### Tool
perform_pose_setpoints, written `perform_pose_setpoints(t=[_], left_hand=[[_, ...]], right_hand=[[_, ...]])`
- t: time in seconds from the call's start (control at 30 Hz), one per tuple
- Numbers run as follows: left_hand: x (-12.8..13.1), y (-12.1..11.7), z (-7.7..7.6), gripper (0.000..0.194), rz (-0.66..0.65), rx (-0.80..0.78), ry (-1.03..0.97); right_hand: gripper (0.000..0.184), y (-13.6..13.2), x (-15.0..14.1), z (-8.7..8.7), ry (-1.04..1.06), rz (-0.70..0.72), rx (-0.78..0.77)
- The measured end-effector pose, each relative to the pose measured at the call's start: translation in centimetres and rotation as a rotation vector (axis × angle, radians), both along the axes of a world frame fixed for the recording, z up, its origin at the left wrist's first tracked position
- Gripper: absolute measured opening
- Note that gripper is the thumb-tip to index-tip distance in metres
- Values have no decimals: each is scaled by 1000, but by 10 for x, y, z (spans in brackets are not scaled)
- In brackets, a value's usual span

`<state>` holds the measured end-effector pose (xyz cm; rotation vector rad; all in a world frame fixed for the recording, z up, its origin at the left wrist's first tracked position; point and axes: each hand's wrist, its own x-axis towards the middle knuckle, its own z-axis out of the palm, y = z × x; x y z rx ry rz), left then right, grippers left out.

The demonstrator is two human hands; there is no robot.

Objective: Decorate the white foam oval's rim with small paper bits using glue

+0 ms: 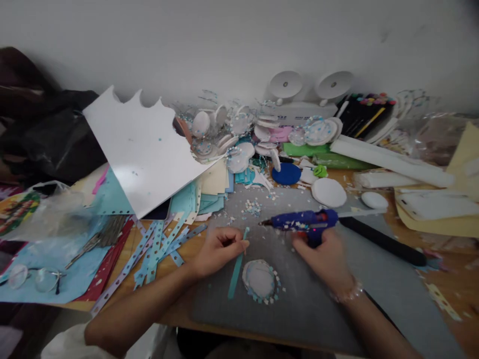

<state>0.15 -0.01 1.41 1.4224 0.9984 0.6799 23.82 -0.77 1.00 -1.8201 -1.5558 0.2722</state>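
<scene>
Between the thumb and curled fingers of my left hand is a narrow teal paper strip, its lower end hanging down over the grey mat. My right hand grips the handle of a blue glue gun, whose dark nozzle points left toward my left hand; bits of paper cling to its body. Below and between both hands lies a round white disc with small blue and white paper pieces around its right and lower edge. Neither hand touches the disc.
The grey cutting mat carries a small heap of paper bits. Punched paper strips and eyeglasses lie left. A large white board leans behind. White discs, a black rod and a phone are right.
</scene>
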Motion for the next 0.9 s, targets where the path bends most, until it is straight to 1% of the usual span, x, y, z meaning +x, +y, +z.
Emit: perform_pose_setpoints(t=[0.07, 0.13, 0.23, 0.33, 0.47, 0.6, 0.73, 0.9], left_hand=[[0, 0, 0, 40, -14, -12, -16], [-1, 0, 0, 40, -23, -23, -20], [-1, 1, 0, 41, -38, -33, -7], [-1, 1, 1, 43, -59, -31, 1], [0, 0, 3, 42, -74, -37, 6], [1, 0, 4, 43, -68, -38, 14], [1, 0, 4, 44, -65, -35, 4], [0, 0, 3, 43, -79, -43, 6]], right_hand=[[30, -5, -3, -7, -21, 73, 18], [30, -7, -3, -11, -22, 107, 28], [30, -6, -2, -12, -26, 91, 26], [29, -5, 0, -10, -13, 71, -11], [29, -6, 0, -9, -6, 104, -29], [30, -7, 0, -11, -33, 100, -38], [32, -7, 0, -13, -50, 133, -17], [32, -6, 1, -15, -60, 131, -26]])
